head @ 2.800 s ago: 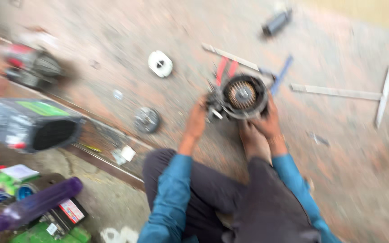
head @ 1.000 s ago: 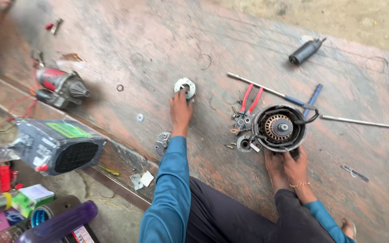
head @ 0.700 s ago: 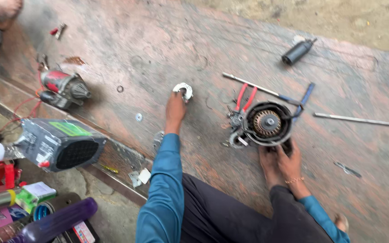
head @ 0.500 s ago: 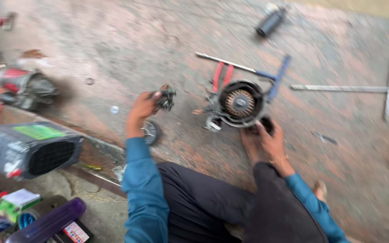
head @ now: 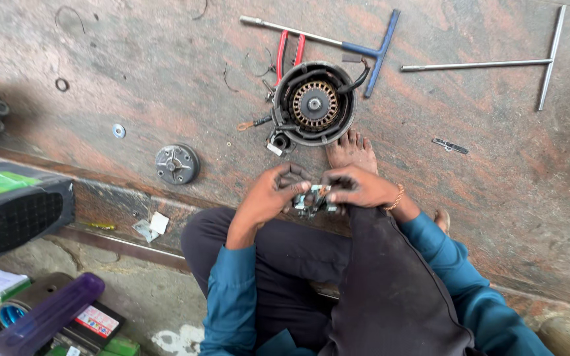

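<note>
Reddish stone floor (head: 133, 59) carries a round motor housing (head: 313, 103) beyond a bare foot (head: 351, 150), while left hand (head: 270, 196) and right hand (head: 357, 189) both grasp a small metal part (head: 313, 199).

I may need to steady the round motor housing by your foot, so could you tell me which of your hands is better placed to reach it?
Probably the right hand: it lies just below the motor housing, beside the foot. The left hand sits further aside. Both grip the small part.
</note>
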{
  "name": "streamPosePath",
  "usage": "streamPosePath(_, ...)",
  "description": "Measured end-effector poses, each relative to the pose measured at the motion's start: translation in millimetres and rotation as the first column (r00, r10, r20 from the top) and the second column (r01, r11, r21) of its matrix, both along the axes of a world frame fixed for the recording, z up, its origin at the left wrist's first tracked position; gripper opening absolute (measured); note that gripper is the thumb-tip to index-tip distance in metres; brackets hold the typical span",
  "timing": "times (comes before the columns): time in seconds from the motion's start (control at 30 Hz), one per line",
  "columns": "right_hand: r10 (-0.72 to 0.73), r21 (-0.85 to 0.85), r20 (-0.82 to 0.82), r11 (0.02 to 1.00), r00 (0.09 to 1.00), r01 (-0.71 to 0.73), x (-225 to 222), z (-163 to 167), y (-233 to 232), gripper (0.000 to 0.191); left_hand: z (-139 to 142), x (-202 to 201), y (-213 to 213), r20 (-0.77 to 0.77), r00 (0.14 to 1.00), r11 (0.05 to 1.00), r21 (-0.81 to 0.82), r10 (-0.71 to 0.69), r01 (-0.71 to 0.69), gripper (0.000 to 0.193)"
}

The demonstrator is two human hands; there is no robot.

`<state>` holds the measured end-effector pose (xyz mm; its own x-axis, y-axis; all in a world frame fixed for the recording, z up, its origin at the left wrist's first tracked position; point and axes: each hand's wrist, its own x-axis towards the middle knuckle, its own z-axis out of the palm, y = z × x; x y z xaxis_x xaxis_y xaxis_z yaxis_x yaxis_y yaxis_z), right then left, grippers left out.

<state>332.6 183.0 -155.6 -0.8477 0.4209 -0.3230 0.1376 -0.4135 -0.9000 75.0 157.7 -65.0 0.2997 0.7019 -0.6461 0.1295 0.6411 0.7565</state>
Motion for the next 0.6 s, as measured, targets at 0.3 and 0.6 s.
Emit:
streamPosePath(0.3,-0.227,-0.097,-0.102,0.971,0.969,0.217,40,5,7,0.041,-9,1,11,0.127,0.992,0.995,0.103,-0.014,0.001,0.041)
streamPosePath(0.6,-0.606,-0.521,-0.301,0.751,0.736,0.405,49,-12,-24,0.056,-36,18,-2,0.029,0.986,0.884,0.448,-0.166,0.136,0.061)
